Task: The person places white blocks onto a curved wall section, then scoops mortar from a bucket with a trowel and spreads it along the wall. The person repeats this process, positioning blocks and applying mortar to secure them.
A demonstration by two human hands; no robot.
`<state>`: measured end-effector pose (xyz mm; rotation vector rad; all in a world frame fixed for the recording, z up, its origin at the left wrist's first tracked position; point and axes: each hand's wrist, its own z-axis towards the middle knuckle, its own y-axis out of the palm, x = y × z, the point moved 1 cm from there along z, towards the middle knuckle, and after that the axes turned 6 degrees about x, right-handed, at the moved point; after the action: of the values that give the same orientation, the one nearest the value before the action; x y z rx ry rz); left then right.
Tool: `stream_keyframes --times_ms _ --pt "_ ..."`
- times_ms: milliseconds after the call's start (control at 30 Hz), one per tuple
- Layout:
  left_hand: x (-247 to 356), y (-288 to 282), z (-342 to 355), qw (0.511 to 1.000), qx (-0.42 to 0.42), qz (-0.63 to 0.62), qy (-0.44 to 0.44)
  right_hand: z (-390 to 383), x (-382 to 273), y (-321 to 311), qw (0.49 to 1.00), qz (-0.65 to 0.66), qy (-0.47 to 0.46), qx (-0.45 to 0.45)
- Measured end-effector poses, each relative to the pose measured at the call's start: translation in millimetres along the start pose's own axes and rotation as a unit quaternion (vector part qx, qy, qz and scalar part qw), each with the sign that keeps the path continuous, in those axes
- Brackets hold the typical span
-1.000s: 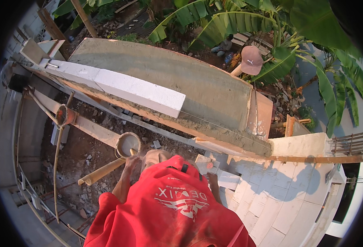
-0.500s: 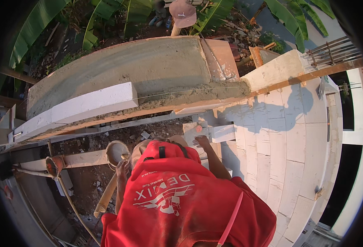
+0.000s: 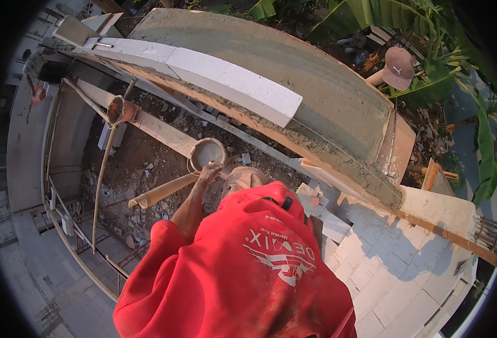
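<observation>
My left hand (image 3: 208, 173) is closed at the near rim of a round mortar bucket (image 3: 192, 150), by a short pale handle; exactly what its fingers grip is unclear. My right hand is hidden beside my red-sleeved body, only a sliver of that arm showing. The bucket sits at the end of a pale plank (image 3: 158, 130) over rubble. Beyond it, a row of white blocks (image 3: 231, 84) lies along the left stretch of a mortar-topped wall, with a taut string (image 3: 344, 158) running on from the blocks' end over wet mortar (image 3: 361, 172).
A second bucket (image 3: 121, 111), bamboo poles (image 3: 105, 197) and a cardboard-like tube (image 3: 152, 196) lie left. Pale block paving (image 3: 389, 270) is at right, rebar (image 3: 488, 231) beyond. A cap (image 3: 397, 69) hangs on a post among banana leaves. People are partly visible far left and behind the plants.
The view swung right, then back left. My left hand stays by the bucket rim. My right hand, spread above the blocks half a second ago, is now out of sight.
</observation>
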<state>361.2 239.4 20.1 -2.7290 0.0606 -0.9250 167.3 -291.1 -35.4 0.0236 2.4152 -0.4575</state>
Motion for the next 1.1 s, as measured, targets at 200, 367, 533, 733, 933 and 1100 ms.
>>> stream_keyframes --times_ms 200,367,533,733,933,1100 --pt "-37.8 1.5 -4.1 0.999 0.011 -0.048 0.015 23.5 2.2 -26.3 0.995 -0.069 -0.047 -0.046" --pt "-91.6 -3.1 -18.2 0.997 0.054 -0.055 -0.017 35.7 -43.3 -27.0 0.997 -0.063 0.009 -0.038" --pt "-123.1 -38.3 -45.0 0.965 0.189 -0.178 -0.047 56.8 -90.7 -1.0 0.994 -0.066 0.042 -0.076" --pt "-38.5 -153.2 -123.3 0.813 0.551 -0.121 0.145 94.7 -163.5 63.5 0.985 -0.106 0.036 -0.134" --pt "-17.7 -285.6 -146.8 0.676 0.731 0.0 0.095 135.2 -251.8 178.3 0.969 -0.146 0.004 -0.201" --pt "-87.4 -321.8 -124.9 0.74 0.67 0.045 -0.045 82.3 -335.1 303.1 0.938 -0.229 -0.06 -0.252"
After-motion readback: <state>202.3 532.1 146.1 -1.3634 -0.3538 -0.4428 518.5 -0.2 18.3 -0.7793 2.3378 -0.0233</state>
